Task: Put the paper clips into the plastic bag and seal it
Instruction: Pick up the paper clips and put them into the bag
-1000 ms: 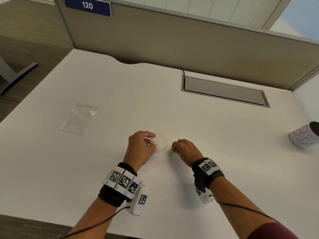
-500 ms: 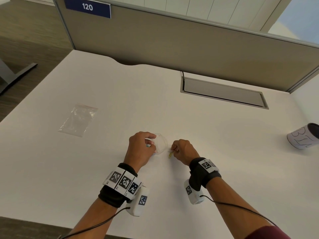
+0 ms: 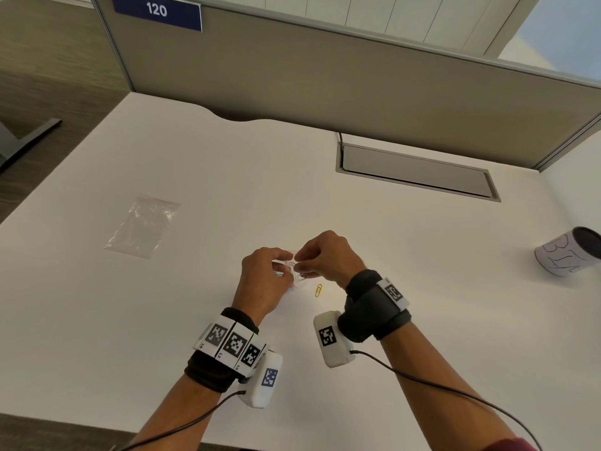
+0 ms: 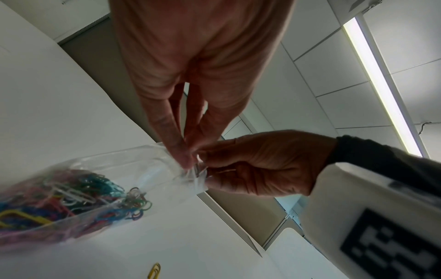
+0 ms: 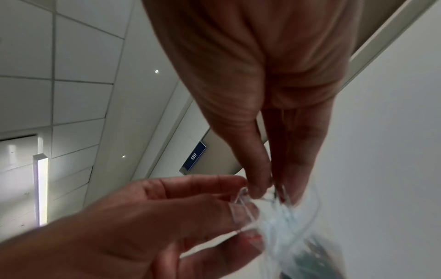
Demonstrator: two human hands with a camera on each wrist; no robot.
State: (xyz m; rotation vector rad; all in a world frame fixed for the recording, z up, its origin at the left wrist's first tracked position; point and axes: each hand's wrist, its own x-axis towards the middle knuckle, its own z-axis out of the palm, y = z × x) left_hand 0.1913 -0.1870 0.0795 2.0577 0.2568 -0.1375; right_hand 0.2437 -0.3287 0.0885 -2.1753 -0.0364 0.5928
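Left hand [image 3: 263, 281] and right hand [image 3: 328, 258] are both up just above the bench [image 3: 390, 288], fingertips meeting at the mouth of a small plastic bag [image 4: 133, 169]. Both hands pinch the thin clear film at the top edge, thumb against fingers, so neither is spread out; they're clamped on the bag's opening from opposite sides. In the right wrist view the film bunches and wrinkles between the fingertips [image 5: 260, 190], pretty blurry there.

The bag is soft, see-through and crinkly, and it sags down from the pinch. Its bottom is stuffed with a tangled heap of paper clips [image 4: 71, 198], bent wire loops in blue, teal, pink, green, yellow and white. Way too many to count.

One single yellow clip [image 3: 318, 290] lies flat on the bench, outside the bag, just beside the right hand's wrist side.

There's also a second clear bag [image 3: 143, 226], flat and wrinkled, with a reddish strip along its top, well off to the left on the bench. A white cup [image 3: 566, 252] with black scribbled lines lies on its side far right. The bench is smooth matte white.
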